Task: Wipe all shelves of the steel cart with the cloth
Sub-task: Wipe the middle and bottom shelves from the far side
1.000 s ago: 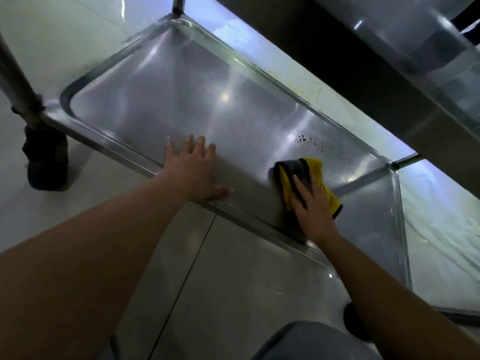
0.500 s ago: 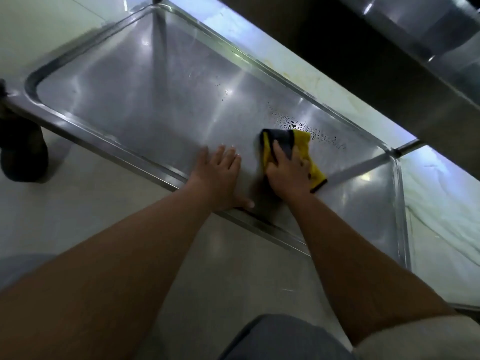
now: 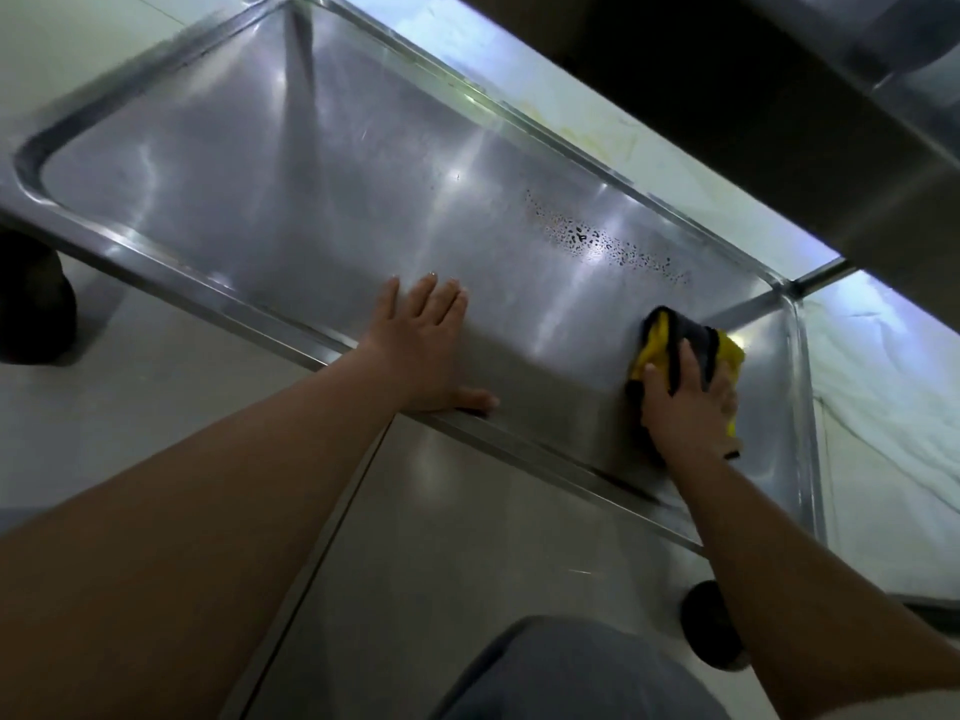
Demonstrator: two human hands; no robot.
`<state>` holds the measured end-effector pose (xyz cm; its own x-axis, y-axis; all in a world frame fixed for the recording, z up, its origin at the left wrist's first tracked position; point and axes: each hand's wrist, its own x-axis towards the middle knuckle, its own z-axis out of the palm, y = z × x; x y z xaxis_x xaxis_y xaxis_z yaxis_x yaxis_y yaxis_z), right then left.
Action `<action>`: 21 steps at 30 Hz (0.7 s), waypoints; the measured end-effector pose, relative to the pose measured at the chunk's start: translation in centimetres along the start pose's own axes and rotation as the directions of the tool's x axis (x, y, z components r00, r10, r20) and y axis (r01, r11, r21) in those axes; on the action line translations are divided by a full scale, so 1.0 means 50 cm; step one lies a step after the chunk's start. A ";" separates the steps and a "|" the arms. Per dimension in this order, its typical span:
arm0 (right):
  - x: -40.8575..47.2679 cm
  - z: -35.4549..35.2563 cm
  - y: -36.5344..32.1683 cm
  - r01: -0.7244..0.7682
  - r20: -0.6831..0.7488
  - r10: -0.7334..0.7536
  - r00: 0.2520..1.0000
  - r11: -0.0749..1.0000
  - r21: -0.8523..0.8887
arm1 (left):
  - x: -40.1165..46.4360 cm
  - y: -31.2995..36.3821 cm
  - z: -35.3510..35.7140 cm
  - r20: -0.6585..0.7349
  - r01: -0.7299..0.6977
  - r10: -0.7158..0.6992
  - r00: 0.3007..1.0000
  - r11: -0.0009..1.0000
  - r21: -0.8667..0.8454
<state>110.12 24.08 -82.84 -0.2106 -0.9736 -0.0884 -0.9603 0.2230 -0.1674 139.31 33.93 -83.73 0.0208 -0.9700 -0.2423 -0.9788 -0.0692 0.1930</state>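
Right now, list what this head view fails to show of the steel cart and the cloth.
- Yellow and grey cloth: near part hidden under the right hand.
- Upper steel shelves: cut off by the top edge.
- Black caster wheel: cut by the left edge.
- Bottom steel shelf: patch under the left hand hidden.

1. Your left hand (image 3: 423,350) lies flat, fingers straight and close together, thumb spread out to the right.
2. Your right hand (image 3: 688,402) presses down with fingers spread and slightly bent.
3. Both your bare forearms reach forward, apart from each other.
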 end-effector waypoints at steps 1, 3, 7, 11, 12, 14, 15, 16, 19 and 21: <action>-0.007 -0.003 0.018 -0.051 0.007 0.051 0.999 0.999 0.013 | 0.001 0.001 -0.001 -0.005 -0.001 0.001 1.000 1.000 0.006; -0.024 -0.005 0.013 -0.135 0.008 0.135 0.991 0.990 0.028 | 0.001 0.000 -0.002 -0.010 0.005 -0.004 1.000 1.000 0.017; -0.037 0.001 -0.090 -0.176 0.040 0.174 0.984 0.983 0.051 | -0.002 -0.002 -0.006 -0.013 0.045 -0.045 0.999 0.999 0.017; -0.062 0.032 -0.205 0.258 0.105 -0.258 0.961 0.966 0.006 | -0.006 0.000 -0.011 0.009 0.055 -0.055 0.998 0.997 0.045; -0.069 0.040 -0.221 0.392 0.129 -0.387 0.913 0.920 -0.013 | -0.007 -0.002 -0.011 0.017 0.041 -0.042 0.999 0.998 0.049; -0.070 0.041 -0.223 0.575 0.161 -0.563 0.811 0.817 -0.039 | -0.011 -0.005 -0.012 0.031 0.012 -0.014 0.999 0.999 0.050; -0.064 0.036 -0.207 0.628 0.164 -0.614 0.772 0.777 -0.048 | -0.012 -0.005 -0.012 0.038 0.006 -0.008 0.999 0.999 0.050; -0.055 0.029 -0.182 0.662 0.161 -0.648 0.745 0.747 -0.056 | -0.013 -0.004 -0.014 0.047 0.006 -0.009 0.999 0.999 0.051; -0.027 0.010 -0.072 0.637 0.136 -0.624 0.769 0.766 -0.086 | -0.013 0.000 -0.017 0.051 0.005 -0.007 0.999 0.999 0.037; -0.018 -0.001 0.025 0.521 0.107 -0.512 0.852 0.848 -0.095 | -0.013 0.004 -0.017 0.006 -0.043 0.043 0.999 0.999 0.031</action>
<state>109.11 25.21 -82.90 0.3315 -0.9387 -0.0951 -0.9417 -0.3230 -0.0945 139.28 34.35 -82.74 -0.0222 -0.9706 -0.2397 -0.9846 -0.0203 0.1735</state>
